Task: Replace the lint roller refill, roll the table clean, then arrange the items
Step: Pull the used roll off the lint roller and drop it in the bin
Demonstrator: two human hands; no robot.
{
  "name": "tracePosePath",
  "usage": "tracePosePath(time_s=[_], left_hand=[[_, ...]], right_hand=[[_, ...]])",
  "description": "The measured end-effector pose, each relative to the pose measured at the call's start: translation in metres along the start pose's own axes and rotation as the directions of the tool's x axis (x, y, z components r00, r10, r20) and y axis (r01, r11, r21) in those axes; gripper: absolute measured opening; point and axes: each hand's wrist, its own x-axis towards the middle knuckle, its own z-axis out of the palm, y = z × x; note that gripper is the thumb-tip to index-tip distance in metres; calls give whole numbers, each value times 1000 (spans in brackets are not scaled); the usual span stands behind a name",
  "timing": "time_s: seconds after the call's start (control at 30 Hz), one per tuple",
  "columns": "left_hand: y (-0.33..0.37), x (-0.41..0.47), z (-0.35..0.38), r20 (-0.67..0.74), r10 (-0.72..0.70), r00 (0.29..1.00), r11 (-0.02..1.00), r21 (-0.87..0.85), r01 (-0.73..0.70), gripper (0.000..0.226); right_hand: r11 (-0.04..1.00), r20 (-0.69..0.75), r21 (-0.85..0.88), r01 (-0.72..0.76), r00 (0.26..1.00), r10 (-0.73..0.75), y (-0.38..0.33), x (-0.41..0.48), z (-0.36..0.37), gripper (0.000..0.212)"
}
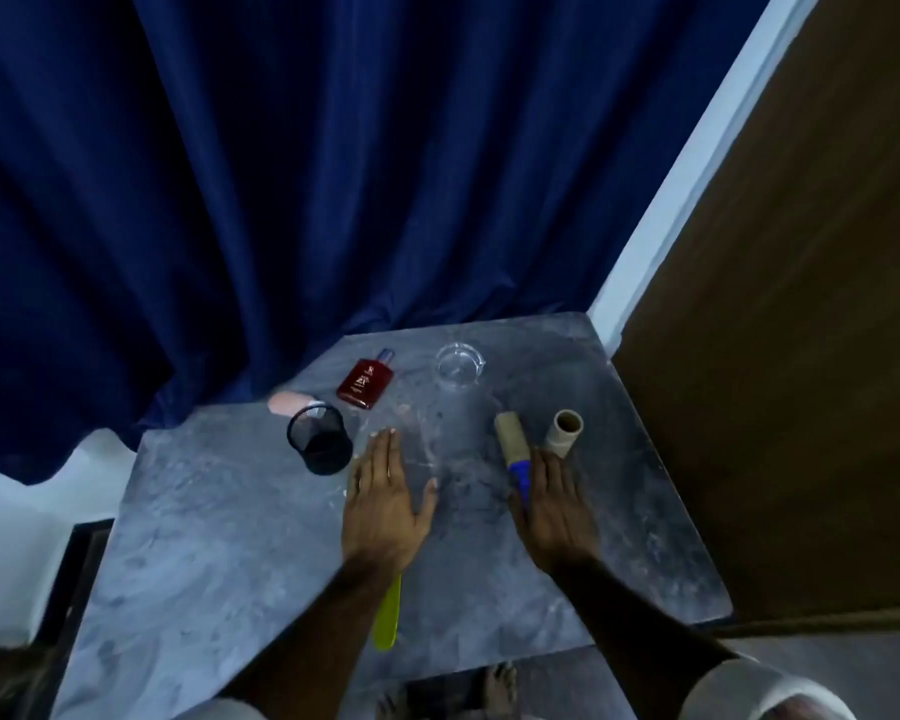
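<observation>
Judging by bare core on lint roller (510,443), refill swap not done; roller lain on desk (230,511), blue handle touched by spread right hand (554,506); left hand (385,498) pressed flat; spare tube (565,432) upright beside; rolling, arranging left.

Grey marbled table (219,537), viewed from above. Left hand (385,496) flat on the surface, fingers together. Right hand (554,511) rests over the blue handle of a lint roller with brown roll (511,440). Empty cardboard tube (564,432) just right of it. Black mesh cup (320,440), dark red bottle (365,383), clear glass dish (458,365) behind. Yellow-green flat strip (388,613) partly under left forearm.
</observation>
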Motion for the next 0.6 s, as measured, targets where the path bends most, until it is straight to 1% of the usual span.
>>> tracePosePath(time_s=[0.07, 0.13, 0.2, 0.3, 0.4, 0.53, 0.6], left_hand=[[0, 0, 6, 38, 0, 999, 998, -55, 2, 90], [2, -2, 13, 37, 19, 999, 997, -78, -16, 86], [6, -3, 20, 66, 29, 997, 990, -141, -20, 74], [10, 1, 25, 109, 74, 991, 978, -200, -51, 59], [17, 5, 23, 174, 97, 980, 959, -279, -46, 52], [23, 13, 26, 206, 113, 972, 939, -342, -37, 45], [26, 18, 29, 214, 103, 971, 929, -369, -17, 42]], right_hand=[[997, 86, 2, -75, 994, 74, 0, 7, 3, 61], [993, 136, 17, -120, 984, 117, 1, 12, 6, 56], [985, 185, 40, -168, 970, 158, 0, 19, 11, 50], [967, 285, 48, -252, 931, 229, 3, 31, 19, 48], [957, 348, 83, -279, 908, 235, 6, 37, 27, 50], [932, 411, 121, -341, 872, 265, 12, 42, 33, 48], [911, 437, 156, -383, 853, 284, 13, 46, 34, 43]])
